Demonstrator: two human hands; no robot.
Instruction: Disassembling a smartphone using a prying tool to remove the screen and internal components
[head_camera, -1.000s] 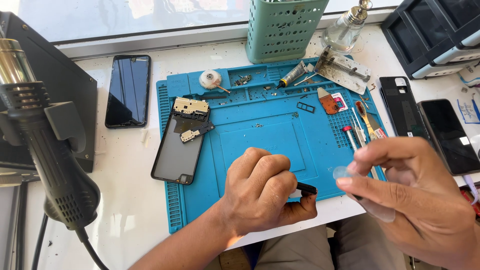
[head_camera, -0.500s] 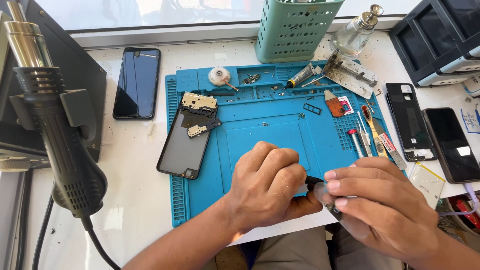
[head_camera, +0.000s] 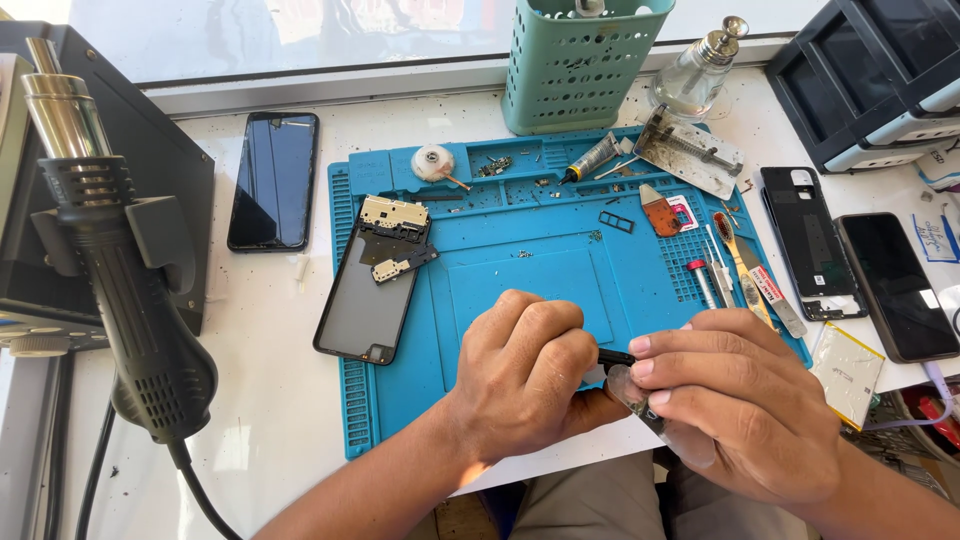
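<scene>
At the counter's near edge, over the blue mat (head_camera: 640, 290), the left hand (head_camera: 525, 375) grips a small black part (head_camera: 614, 357) whose long axis points rightward into the right hand (head_camera: 735, 400), which pinches a clear plastic piece (head_camera: 630, 388) just beneath it.

You see bright daylight, likely from window strip (head_camera: 300, 40) at top edge, blown out to near white. Glare washes white table (head_camera: 260, 330) and reflects off dark phone screen (head_camera: 273, 180). Short soft shadows fall toward you under hands. Focus sharp across blue mat (head_camera: 520, 260); heat gun (head_camera: 120, 290) at left looms large, slightly stretched by wide lens.
</scene>
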